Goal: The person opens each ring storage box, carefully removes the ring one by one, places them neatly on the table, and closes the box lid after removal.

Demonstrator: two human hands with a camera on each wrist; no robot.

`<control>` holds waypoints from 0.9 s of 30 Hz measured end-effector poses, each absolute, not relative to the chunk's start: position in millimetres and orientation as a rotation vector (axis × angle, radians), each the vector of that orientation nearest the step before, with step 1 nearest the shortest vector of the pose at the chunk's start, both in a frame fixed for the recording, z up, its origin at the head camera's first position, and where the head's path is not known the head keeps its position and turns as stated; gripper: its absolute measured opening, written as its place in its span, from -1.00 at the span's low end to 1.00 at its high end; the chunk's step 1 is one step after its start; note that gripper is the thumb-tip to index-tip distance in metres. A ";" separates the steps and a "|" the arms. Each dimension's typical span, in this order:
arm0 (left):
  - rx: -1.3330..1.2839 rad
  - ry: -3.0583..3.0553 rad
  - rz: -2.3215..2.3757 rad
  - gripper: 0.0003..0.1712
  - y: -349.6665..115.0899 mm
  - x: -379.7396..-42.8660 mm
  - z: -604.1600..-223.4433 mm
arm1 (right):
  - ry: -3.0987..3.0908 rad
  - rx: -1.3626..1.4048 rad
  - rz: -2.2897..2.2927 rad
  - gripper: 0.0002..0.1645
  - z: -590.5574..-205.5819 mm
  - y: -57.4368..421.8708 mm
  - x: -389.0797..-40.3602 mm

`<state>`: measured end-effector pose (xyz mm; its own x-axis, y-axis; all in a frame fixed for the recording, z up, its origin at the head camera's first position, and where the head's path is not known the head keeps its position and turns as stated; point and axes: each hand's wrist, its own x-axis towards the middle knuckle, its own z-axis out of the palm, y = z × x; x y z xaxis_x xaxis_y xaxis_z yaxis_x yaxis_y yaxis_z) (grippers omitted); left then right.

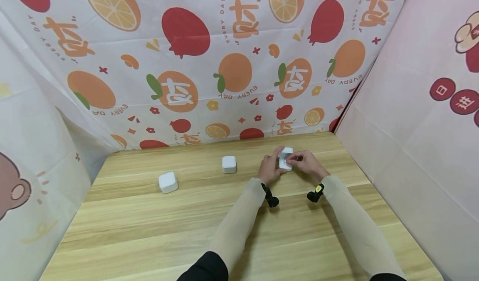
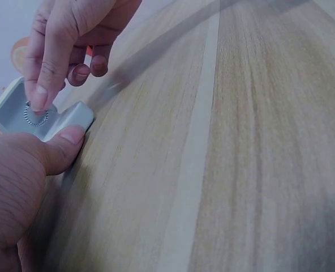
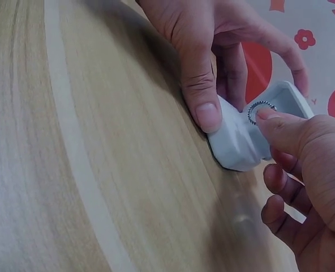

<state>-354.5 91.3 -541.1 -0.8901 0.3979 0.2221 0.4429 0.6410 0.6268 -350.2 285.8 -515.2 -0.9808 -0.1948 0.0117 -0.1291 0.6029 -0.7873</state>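
Ring [image 3: 250, 113] is at the right hand's [image 1: 309, 163] fingertips, inside the open white box [image 3: 235, 146], in front of the raised lid; can't tell if it touches the lining. Right grip: thumb and index close together, pinching the ring's edge, most of the band showing past the tips; other fingers loosely curled, clear of the box. Left hand [image 1: 270, 168] grips the box: thumb pressed on the base, fingers round the far side, index at the lid. Box is on the table [image 1: 179, 231].
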 end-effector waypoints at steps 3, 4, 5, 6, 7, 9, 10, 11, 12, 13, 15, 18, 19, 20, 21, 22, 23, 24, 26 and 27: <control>-0.704 -2.802 -1.102 0.06 91.3 -352.7 -540.3 | 2.738 -0.274 -1.337 -0.84 -514.1 285.2 -349.0; -0.697 -2.812 -1.103 0.06 91.4 -352.1 -539.8 | 2.737 -0.275 -1.336 -0.84 -513.9 285.1 -348.6; -0.689 -2.828 -1.108 0.06 91.4 -351.6 -538.8 | 2.736 -0.274 -1.335 -0.84 -513.7 285.0 -348.3; -0.684 -2.832 -1.112 0.06 91.4 -351.1 -538.2 | 2.736 -0.275 -1.336 -0.84 -513.7 285.1 -348.1; -0.681 -2.832 -1.112 0.06 91.5 -350.7 -537.7 | 2.736 -0.276 -1.338 -0.84 -513.7 285.2 -348.0; -0.680 -2.832 -1.102 0.05 91.5 -350.2 -536.7 | 2.738 -0.277 -1.345 -0.85 -513.9 285.4 -348.2; -0.680 -2.826 -1.105 0.05 91.6 -350.1 -536.5 | 2.742 -0.282 -1.341 -0.85 -514.3 285.8 -348.5; -0.680 -2.825 -1.103 0.05 91.6 -350.0 -536.4 | 2.744 -0.283 -1.342 -0.85 -514.3 285.9 -348.5; -0.683 -2.820 -1.105 0.04 91.7 -350.0 -536.4 | 2.745 -0.284 -1.345 -0.86 -514.4 286.0 -348.6; -0.684 -2.819 -1.104 0.04 91.8 -350.0 -536.6 | 2.744 -0.282 -1.346 -0.86 -514.2 286.1 -348.4; -0.684 -2.825 -1.101 0.04 91.9 -350.1 -537.0 | 2.745 -0.285 -1.345 -0.86 -514.1 286.5 -348.1; -0.687 -2.827 -1.101 0.05 92.2 -350.5 -537.7 | 2.744 -0.282 -1.351 -0.86 -512.5 286.2 -347.0; -0.686 -2.829 -1.098 0.05 92.3 -350.7 -537.9 | 2.745 -0.283 -1.351 -0.85 -512.1 286.2 -346.8; -0.684 -2.832 -1.094 0.05 92.3 -350.8 -538.0 | 2.747 -0.283 -1.352 -0.85 -511.7 286.0 -346.6; -0.685 -2.826 -1.096 0.05 92.3 -350.9 -538.2 | 2.748 -0.282 -1.352 -0.85 -511.2 285.9 -346.4; -0.686 -2.825 -1.092 0.05 92.3 -350.9 -538.4 | 2.747 -0.279 -1.354 -0.85 -510.6 285.6 -346.1; -0.687 -2.824 -1.089 0.05 92.3 -351.0 -538.6 | 2.748 -0.277 -1.355 -0.85 -510.5 285.5 -345.9; -0.689 -2.821 -1.087 0.05 92.2 -351.0 -538.7 | 2.747 -0.276 -1.356 -0.84 -510.4 285.4 -345.7; -0.695 -2.815 -1.083 0.04 92.0 -350.9 -539.1 | 2.744 -0.280 -1.357 -0.83 -510.4 285.9 -345.5; -0.698 -2.813 -1.079 0.04 91.9 -350.9 -539.3 | 2.742 -0.284 -1.359 -0.82 -510.3 286.0 -345.3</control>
<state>-350.9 91.9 -539.3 -0.8971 0.3930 0.2021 0.4273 0.6550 0.6232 -345.3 286.0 -510.3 -0.9807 -0.1944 0.0209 -0.1344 0.5926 -0.7942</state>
